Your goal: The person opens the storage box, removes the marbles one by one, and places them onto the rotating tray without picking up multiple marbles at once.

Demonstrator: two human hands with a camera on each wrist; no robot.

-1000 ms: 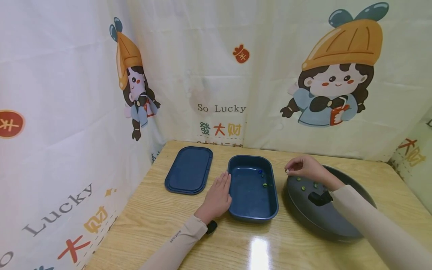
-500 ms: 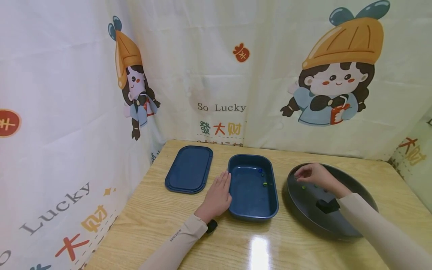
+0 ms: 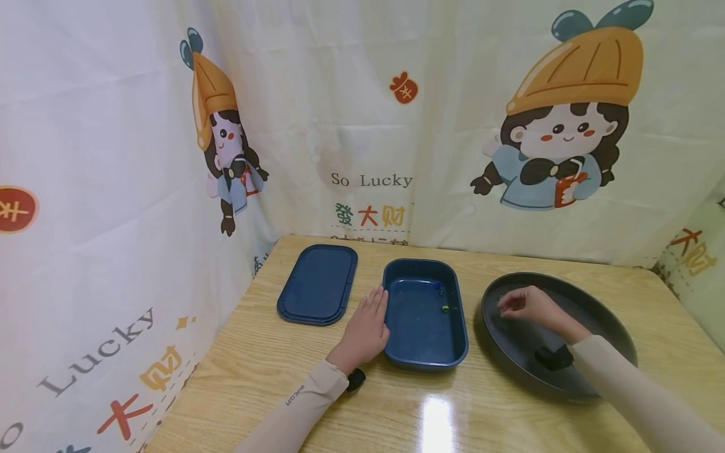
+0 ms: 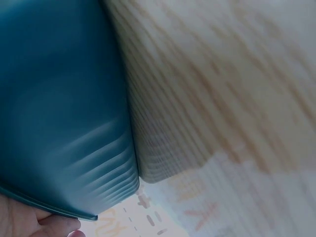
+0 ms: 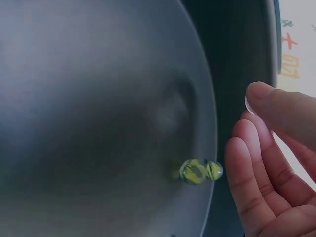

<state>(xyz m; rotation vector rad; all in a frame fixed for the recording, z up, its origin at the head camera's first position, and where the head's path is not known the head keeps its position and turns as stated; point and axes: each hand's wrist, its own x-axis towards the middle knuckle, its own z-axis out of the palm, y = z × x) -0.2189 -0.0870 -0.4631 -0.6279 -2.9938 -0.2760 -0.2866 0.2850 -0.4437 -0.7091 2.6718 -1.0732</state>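
My left hand [image 3: 365,324] lies along the left side of the blue rectangular container [image 3: 425,358], fingers straight and together. In the left wrist view, its fingertips [image 4: 59,224] touch the container's rim. A blue marble [image 3: 437,285] and a yellow-green marble [image 3: 445,309] lie in the container. Over the left part of the round dark pan [image 3: 589,327] hovers my right hand [image 3: 529,305], its fingers loosely bent. Nothing shows between thumb and fingers in the right wrist view. Yellow-green glass marbles [image 5: 193,171] sit in the pan close beside those fingers, partly blurred.
A flat blue lid [image 3: 317,283] lies on the wooden table [image 3: 238,371], left of the container. Printed curtains [image 3: 362,126] stand behind the table and along its left side. The pan's raised rim [image 3: 498,365] stands between its marbles and the container.
My right hand has moved from the pan's left rim rightward and nearer, over the pan's inside. It covers marbles that showed there earlier. My left hand has stayed at the container.
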